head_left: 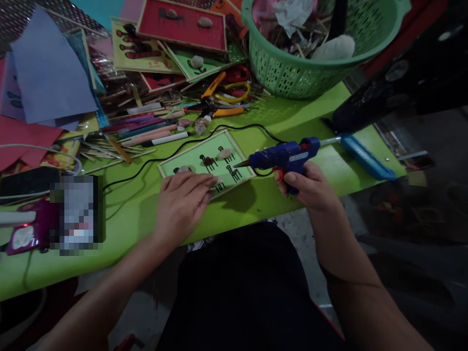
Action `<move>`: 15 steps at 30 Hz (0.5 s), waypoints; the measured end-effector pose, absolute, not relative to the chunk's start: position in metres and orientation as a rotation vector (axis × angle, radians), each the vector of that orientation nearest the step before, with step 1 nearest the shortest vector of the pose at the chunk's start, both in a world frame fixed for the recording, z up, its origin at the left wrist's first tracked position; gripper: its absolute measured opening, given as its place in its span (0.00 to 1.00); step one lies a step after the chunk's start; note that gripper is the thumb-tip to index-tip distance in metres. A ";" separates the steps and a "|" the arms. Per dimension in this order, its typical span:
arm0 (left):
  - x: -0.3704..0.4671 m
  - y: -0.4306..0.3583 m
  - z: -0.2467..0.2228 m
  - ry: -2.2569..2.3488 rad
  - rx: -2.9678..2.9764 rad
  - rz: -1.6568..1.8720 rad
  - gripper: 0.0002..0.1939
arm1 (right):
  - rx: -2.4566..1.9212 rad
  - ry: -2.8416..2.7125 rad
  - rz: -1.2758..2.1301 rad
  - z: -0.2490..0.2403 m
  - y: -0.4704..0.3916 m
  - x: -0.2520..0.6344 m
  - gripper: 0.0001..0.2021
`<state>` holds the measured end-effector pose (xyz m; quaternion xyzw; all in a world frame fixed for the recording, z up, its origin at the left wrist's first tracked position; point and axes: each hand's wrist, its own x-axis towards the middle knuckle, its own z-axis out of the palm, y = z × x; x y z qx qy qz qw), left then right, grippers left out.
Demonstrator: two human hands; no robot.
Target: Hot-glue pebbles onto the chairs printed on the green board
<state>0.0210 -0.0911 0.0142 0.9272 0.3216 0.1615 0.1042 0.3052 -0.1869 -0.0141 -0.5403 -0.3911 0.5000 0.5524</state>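
Observation:
My right hand (305, 183) is closed around the handle of a blue glue gun (280, 155), a finger at its red trigger. A clear glue stick (330, 141) sticks out of its back, and the nozzle points left over the right end of a stick-framed green card (186, 160). Drawn legs and heads with pebbles on them, such as a dark red pebble (208, 161) and a beige pebble (224, 154), cover the card. One chair-like drawing (231, 172) is bare. My left hand (186, 197) rests over the near edge, fingers together; a small pale thing at the fingertips is unclear.
Behind lie markers (166, 139), orange-handled scissors (214, 85), loose sticks and framed cards (181, 27). A green basket (288, 73) stands back right, a blue-handled tool (367, 156) at right. A black cord (146, 163) crosses the table; a phone (78, 212) lies left.

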 end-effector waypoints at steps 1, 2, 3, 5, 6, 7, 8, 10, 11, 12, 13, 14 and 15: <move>0.020 -0.092 0.013 0.916 2.746 0.454 0.16 | -1.265 -0.915 1.179 -0.015 -0.187 0.305 0.21; 0.020 -0.092 0.012 0.888 2.759 0.433 0.16 | -1.251 -0.906 1.178 -0.015 -0.187 0.306 0.21; 0.019 -0.092 0.011 0.863 2.774 0.408 0.16 | -1.239 -0.898 1.180 -0.016 -0.187 0.306 0.20; 0.018 -0.091 0.009 0.824 2.807 0.367 0.17 | -1.223 -0.891 1.188 -0.017 -0.187 0.307 0.20; 0.018 -0.090 0.009 0.807 2.828 0.346 0.17 | -1.216 -0.889 1.191 -0.017 -0.187 0.307 0.19; 0.017 -0.090 0.008 0.795 2.852 0.325 0.17 | -1.208 -0.889 1.193 -0.018 -0.187 0.307 0.19; 0.017 -0.090 0.008 0.790 2.876 0.307 0.17 | -1.200 -0.890 1.194 -0.018 -0.187 0.307 0.19; 0.016 -0.090 0.008 0.790 2.918 0.263 0.18 | -1.192 -0.888 1.189 -0.018 -0.186 0.307 0.19; 0.016 -0.091 0.008 0.786 2.936 0.242 0.19 | -1.194 -0.886 1.185 -0.018 -0.186 0.307 0.20; 0.016 -0.091 0.008 0.784 2.950 0.224 0.20 | -1.199 -0.883 1.181 -0.018 -0.186 0.306 0.20; 0.016 -0.092 0.008 0.779 2.961 0.209 0.20 | -1.204 -0.879 1.177 -0.017 -0.185 0.306 0.20; 0.015 -0.092 0.007 0.776 2.968 0.197 0.20 | -1.204 -0.874 1.175 -0.017 -0.185 0.305 0.20; 0.015 -0.092 0.007 0.771 2.974 0.183 0.21 | -1.197 -0.869 1.171 -0.017 -0.185 0.305 0.20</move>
